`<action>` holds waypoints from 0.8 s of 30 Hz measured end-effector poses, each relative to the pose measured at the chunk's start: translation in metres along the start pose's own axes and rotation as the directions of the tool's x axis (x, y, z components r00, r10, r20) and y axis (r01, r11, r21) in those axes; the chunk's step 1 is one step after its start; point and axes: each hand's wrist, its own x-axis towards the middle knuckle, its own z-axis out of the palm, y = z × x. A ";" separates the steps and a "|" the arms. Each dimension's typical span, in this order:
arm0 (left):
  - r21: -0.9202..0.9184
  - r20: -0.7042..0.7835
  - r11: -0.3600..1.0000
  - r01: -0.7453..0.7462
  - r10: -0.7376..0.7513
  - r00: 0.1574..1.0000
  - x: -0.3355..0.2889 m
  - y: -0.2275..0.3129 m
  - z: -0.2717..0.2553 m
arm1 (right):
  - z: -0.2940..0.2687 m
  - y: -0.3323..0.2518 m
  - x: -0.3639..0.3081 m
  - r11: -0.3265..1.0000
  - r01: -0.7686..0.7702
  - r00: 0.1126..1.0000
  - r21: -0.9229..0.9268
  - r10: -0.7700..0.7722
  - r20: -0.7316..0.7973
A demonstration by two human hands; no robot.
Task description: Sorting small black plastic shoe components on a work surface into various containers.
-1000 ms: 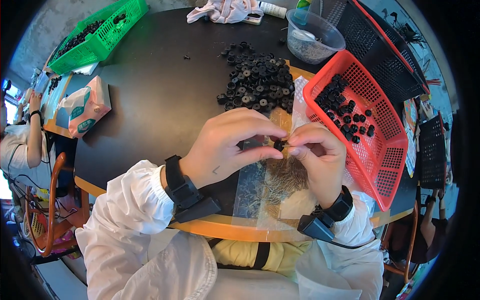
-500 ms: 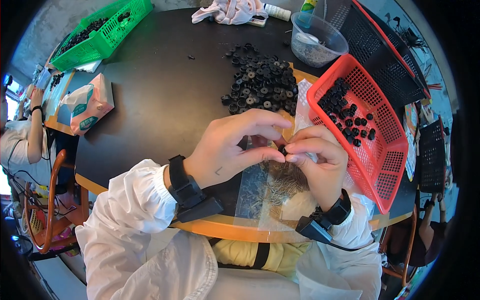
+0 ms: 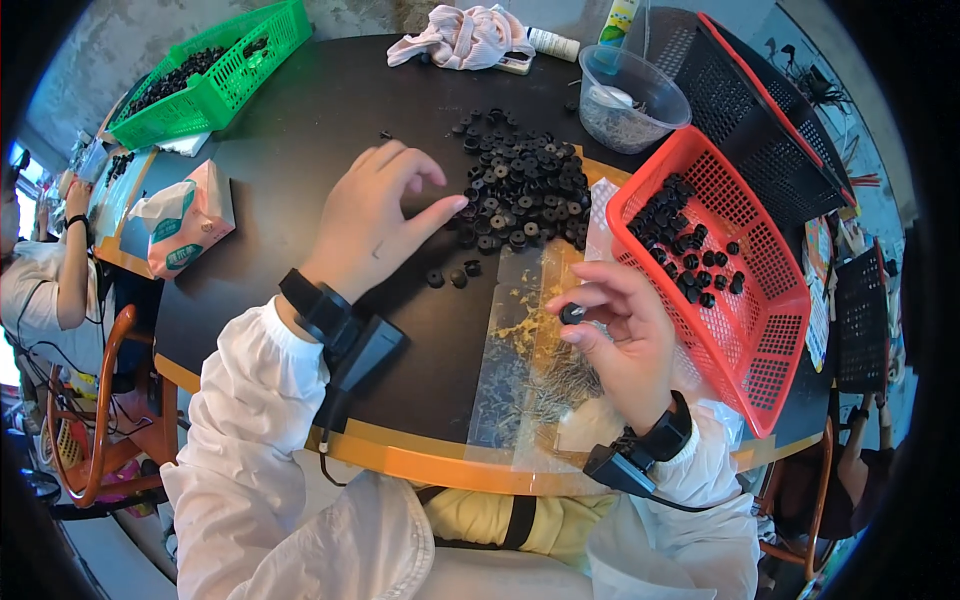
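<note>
My right hand (image 3: 632, 335) pinches a small round black plastic part (image 3: 572, 313) between thumb and fingers. A thin metal pin seems to stick out of that part. Thumb and fingers apart, my left hand (image 3: 375, 215) is empty and hovers at the left edge of a heap of black plastic caps (image 3: 530, 190), many with a hole in the middle. Three loose black pieces (image 3: 458, 278) lie below the heap. Under my right hand, many thin metal pins (image 3: 565, 385) are spread over clear plastic sheeting (image 3: 490, 400) at the table's near edge.
A red basket (image 3: 735, 385) with finished-looking black pieces stands at the right, black baskets (image 3: 715, 90) behind it. A clear tub (image 3: 635, 125), pink cloth (image 3: 465, 38), tissue pack (image 3: 190, 220) and green basket (image 3: 265, 70) sit around the table. Another person (image 3: 50, 280) sits at left.
My hands have moved apart. The left hand has gone left and up to the heap's edge, opening wider; the right keeps the black part. Loose black pieces now show below the heap.
</note>
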 end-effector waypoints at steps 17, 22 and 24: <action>-0.325 0.287 0.867 0.376 -0.289 0.913 -0.001 0.004 0.000 | -0.007 0.013 -0.001 0.994 -0.038 0.999 0.099 0.036 0.021; -0.587 0.342 0.710 0.388 -0.217 0.914 -0.005 0.028 -0.001 | -0.008 0.011 -0.003 0.994 -0.049 0.999 0.100 0.048 0.020; -0.601 0.409 0.730 0.325 -0.068 0.910 -0.007 0.035 -0.003 | -0.008 0.010 -0.004 0.993 -0.052 0.999 0.108 0.051 0.011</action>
